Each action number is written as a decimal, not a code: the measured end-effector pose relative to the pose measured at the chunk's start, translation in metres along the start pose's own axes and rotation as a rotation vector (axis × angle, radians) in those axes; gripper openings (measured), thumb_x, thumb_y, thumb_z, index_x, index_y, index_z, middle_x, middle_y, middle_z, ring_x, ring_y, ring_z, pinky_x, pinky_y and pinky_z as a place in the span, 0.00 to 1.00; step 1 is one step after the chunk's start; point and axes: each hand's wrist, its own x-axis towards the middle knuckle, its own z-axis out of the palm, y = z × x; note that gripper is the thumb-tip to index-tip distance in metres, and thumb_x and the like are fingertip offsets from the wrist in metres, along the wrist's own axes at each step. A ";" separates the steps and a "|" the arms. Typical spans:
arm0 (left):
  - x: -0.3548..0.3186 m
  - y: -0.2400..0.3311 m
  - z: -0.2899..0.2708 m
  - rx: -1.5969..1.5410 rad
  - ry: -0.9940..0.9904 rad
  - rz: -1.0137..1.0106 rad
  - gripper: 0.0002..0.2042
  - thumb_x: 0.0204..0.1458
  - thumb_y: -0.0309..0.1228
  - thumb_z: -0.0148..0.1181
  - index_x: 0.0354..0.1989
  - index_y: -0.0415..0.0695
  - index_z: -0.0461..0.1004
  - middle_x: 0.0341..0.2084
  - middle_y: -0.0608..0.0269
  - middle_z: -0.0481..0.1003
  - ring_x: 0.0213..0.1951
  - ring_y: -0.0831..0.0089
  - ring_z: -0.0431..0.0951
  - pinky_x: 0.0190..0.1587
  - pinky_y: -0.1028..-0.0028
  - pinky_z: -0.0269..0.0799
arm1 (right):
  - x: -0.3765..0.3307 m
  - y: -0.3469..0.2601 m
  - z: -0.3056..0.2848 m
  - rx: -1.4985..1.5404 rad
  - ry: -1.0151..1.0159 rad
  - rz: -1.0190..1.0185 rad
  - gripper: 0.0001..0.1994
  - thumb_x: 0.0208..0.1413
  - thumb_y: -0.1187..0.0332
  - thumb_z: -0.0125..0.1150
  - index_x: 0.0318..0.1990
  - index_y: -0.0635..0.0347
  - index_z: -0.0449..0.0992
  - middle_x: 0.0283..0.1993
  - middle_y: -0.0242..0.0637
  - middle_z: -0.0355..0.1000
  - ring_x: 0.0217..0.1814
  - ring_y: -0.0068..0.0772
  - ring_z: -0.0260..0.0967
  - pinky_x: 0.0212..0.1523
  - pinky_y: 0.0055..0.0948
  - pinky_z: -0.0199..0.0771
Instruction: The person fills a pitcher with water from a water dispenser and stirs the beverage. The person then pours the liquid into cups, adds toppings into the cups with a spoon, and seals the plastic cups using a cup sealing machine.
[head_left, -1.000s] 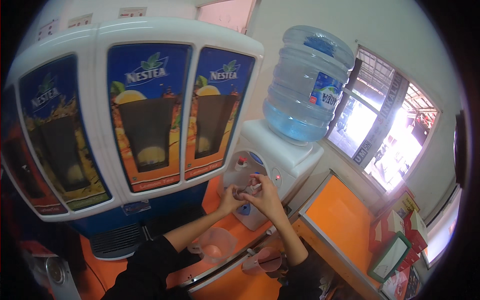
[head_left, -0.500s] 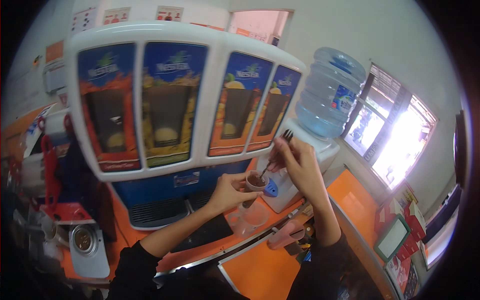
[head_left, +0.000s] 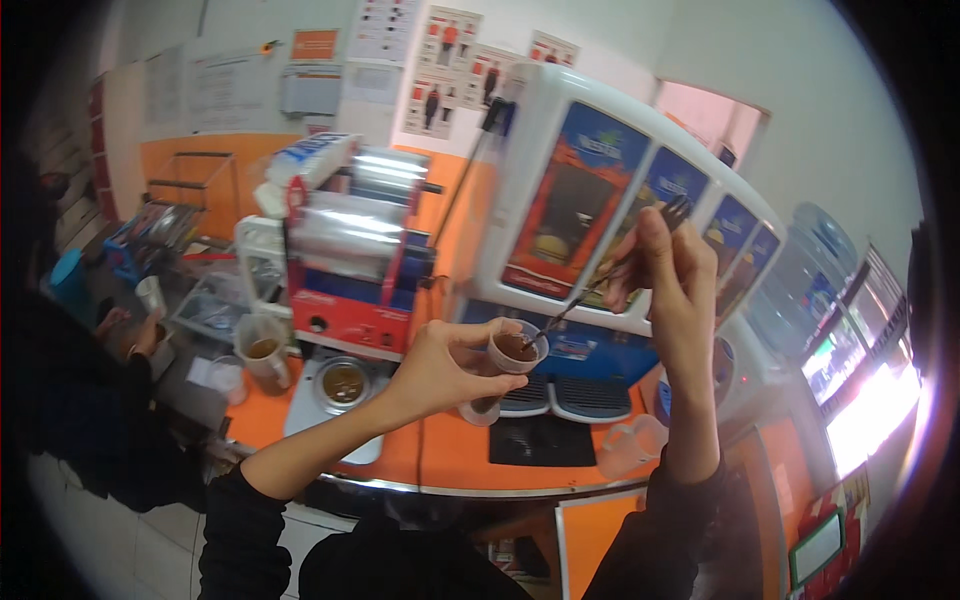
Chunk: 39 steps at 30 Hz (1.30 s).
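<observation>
My left hand [head_left: 450, 370] is wrapped round a small clear plastic cup [head_left: 508, 368] with brown liquid in it. Its rim tilts toward me, and a clear rounded end pokes out below my fingers; whether that belongs to the same cup I cannot tell. Pinched in my right hand [head_left: 672, 265] is a metal fork [head_left: 572, 305], turned over so its tines point up past my fingers. The fork's handle end dips into the liquid. Both hands hang above the orange counter [head_left: 440, 465], in front of the drink dispenser [head_left: 490, 275].
A red cup sealer [head_left: 350, 318] with film rolls stands left, its metal tray [head_left: 300, 410] pulled forward holding a cup of brown liquid [head_left: 343, 384]. Nearby is a jug [head_left: 262, 350] of brown liquid. A clear jug [head_left: 632, 447] sits right. A co-worker in dark clothes [head_left: 90, 400] stands far left.
The view has swung left, bringing the sealer and co-worker in and shifting the dispenser right. My right hand stands farther from the cup, with the fork's end still in it.
</observation>
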 end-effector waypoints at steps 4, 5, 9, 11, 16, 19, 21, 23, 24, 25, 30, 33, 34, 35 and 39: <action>-0.049 0.016 -0.058 -0.034 0.085 -0.020 0.25 0.43 0.22 0.68 0.53 0.38 0.71 0.39 0.63 0.78 0.43 0.79 0.76 0.47 0.78 0.73 | -0.001 -0.008 0.086 0.085 -0.146 -0.035 0.17 0.65 0.61 0.46 0.27 0.65 0.66 0.19 0.34 0.67 0.19 0.20 0.68 0.20 0.20 0.65; -0.061 0.022 -0.071 0.036 0.127 -0.022 0.25 0.43 0.22 0.68 0.52 0.39 0.71 0.39 0.63 0.78 0.43 0.79 0.76 0.47 0.78 0.73 | 0.000 -0.011 0.105 0.123 -0.174 -0.011 0.17 0.65 0.62 0.46 0.27 0.66 0.66 0.19 0.34 0.67 0.19 0.21 0.68 0.20 0.20 0.65; -0.109 0.025 -0.119 0.120 0.255 -0.029 0.24 0.43 0.21 0.67 0.52 0.39 0.71 0.40 0.63 0.77 0.43 0.77 0.77 0.48 0.78 0.73 | 0.011 -0.020 0.179 0.245 -0.269 0.089 0.19 0.65 0.61 0.45 0.26 0.68 0.68 0.17 0.35 0.66 0.16 0.22 0.67 0.18 0.22 0.65; -0.125 0.039 -0.133 0.162 0.330 -0.062 0.24 0.42 0.20 0.68 0.52 0.37 0.71 0.41 0.61 0.76 0.43 0.76 0.77 0.48 0.78 0.74 | 0.020 -0.025 0.201 0.249 -0.276 0.073 0.19 0.65 0.61 0.45 0.26 0.68 0.68 0.17 0.35 0.66 0.16 0.22 0.66 0.17 0.22 0.65; -0.161 0.042 -0.176 0.195 0.436 -0.017 0.24 0.42 0.17 0.66 0.52 0.36 0.71 0.41 0.61 0.77 0.43 0.76 0.77 0.49 0.77 0.73 | 0.039 -0.048 0.244 0.324 -0.265 0.032 0.19 0.65 0.61 0.45 0.26 0.67 0.68 0.15 0.36 0.65 0.15 0.23 0.66 0.16 0.22 0.64; -0.179 0.041 -0.193 0.170 0.498 -0.021 0.24 0.41 0.16 0.66 0.51 0.35 0.71 0.41 0.61 0.77 0.43 0.77 0.77 0.49 0.77 0.73 | 0.044 -0.059 0.266 0.378 -0.279 -0.040 0.18 0.65 0.62 0.45 0.27 0.68 0.67 0.16 0.36 0.66 0.15 0.23 0.66 0.17 0.23 0.65; -0.192 0.034 -0.207 0.179 0.556 -0.010 0.25 0.41 0.17 0.67 0.51 0.34 0.71 0.41 0.61 0.77 0.42 0.77 0.77 0.49 0.77 0.73 | 0.039 -0.063 0.285 0.432 -0.317 -0.080 0.18 0.65 0.63 0.45 0.27 0.68 0.67 0.17 0.37 0.67 0.17 0.24 0.67 0.18 0.25 0.66; -0.206 0.020 -0.225 0.234 0.599 -0.035 0.25 0.40 0.18 0.68 0.52 0.34 0.71 0.41 0.61 0.77 0.43 0.76 0.77 0.49 0.76 0.73 | 0.031 -0.047 0.313 0.345 -0.360 -0.157 0.17 0.64 0.63 0.46 0.27 0.68 0.68 0.17 0.37 0.67 0.18 0.24 0.68 0.19 0.26 0.66; -0.211 0.016 -0.230 0.286 0.630 -0.060 0.26 0.40 0.19 0.68 0.52 0.34 0.70 0.41 0.60 0.77 0.43 0.76 0.77 0.49 0.75 0.73 | 0.026 -0.040 0.325 0.252 -0.393 -0.232 0.17 0.64 0.63 0.47 0.27 0.68 0.68 0.17 0.38 0.67 0.18 0.25 0.68 0.20 0.28 0.66; -0.213 0.013 -0.232 0.287 0.637 -0.059 0.26 0.40 0.19 0.68 0.52 0.34 0.70 0.41 0.60 0.77 0.43 0.76 0.77 0.49 0.75 0.73 | 0.020 -0.036 0.334 0.304 -0.473 -0.155 0.17 0.64 0.64 0.47 0.26 0.68 0.68 0.17 0.38 0.67 0.18 0.26 0.68 0.20 0.28 0.66; -0.224 0.001 -0.240 0.287 0.652 -0.079 0.26 0.39 0.20 0.69 0.51 0.34 0.71 0.41 0.60 0.77 0.43 0.76 0.76 0.48 0.74 0.73 | 0.020 -0.026 0.354 0.446 -0.496 -0.044 0.17 0.64 0.65 0.47 0.26 0.69 0.68 0.17 0.39 0.67 0.18 0.27 0.68 0.22 0.27 0.66; -0.231 -0.010 -0.248 0.235 0.663 -0.079 0.25 0.39 0.19 0.69 0.51 0.34 0.72 0.40 0.60 0.77 0.43 0.76 0.76 0.48 0.75 0.73 | 0.011 -0.010 0.375 0.328 -0.472 -0.091 0.16 0.64 0.64 0.47 0.27 0.67 0.69 0.18 0.39 0.69 0.18 0.27 0.69 0.22 0.27 0.67; -0.235 -0.011 -0.251 0.236 0.663 -0.079 0.25 0.39 0.19 0.69 0.51 0.34 0.72 0.40 0.60 0.77 0.43 0.76 0.76 0.48 0.75 0.73 | 0.006 -0.004 0.382 0.328 -0.471 -0.091 0.16 0.64 0.64 0.47 0.27 0.67 0.69 0.18 0.39 0.69 0.18 0.27 0.69 0.22 0.27 0.67; -0.237 -0.014 -0.254 0.245 0.682 -0.083 0.25 0.39 0.19 0.68 0.51 0.34 0.71 0.41 0.60 0.77 0.43 0.76 0.76 0.48 0.75 0.73 | 0.002 0.003 0.389 0.363 -0.547 -0.099 0.17 0.64 0.63 0.46 0.28 0.68 0.69 0.18 0.37 0.68 0.20 0.24 0.69 0.22 0.24 0.67; -0.254 -0.027 -0.267 0.257 0.760 -0.103 0.25 0.39 0.18 0.68 0.50 0.33 0.71 0.41 0.59 0.77 0.42 0.76 0.76 0.48 0.75 0.74 | 0.000 0.007 0.405 0.482 -0.594 -0.019 0.16 0.64 0.63 0.47 0.30 0.68 0.69 0.19 0.34 0.68 0.21 0.22 0.69 0.24 0.22 0.69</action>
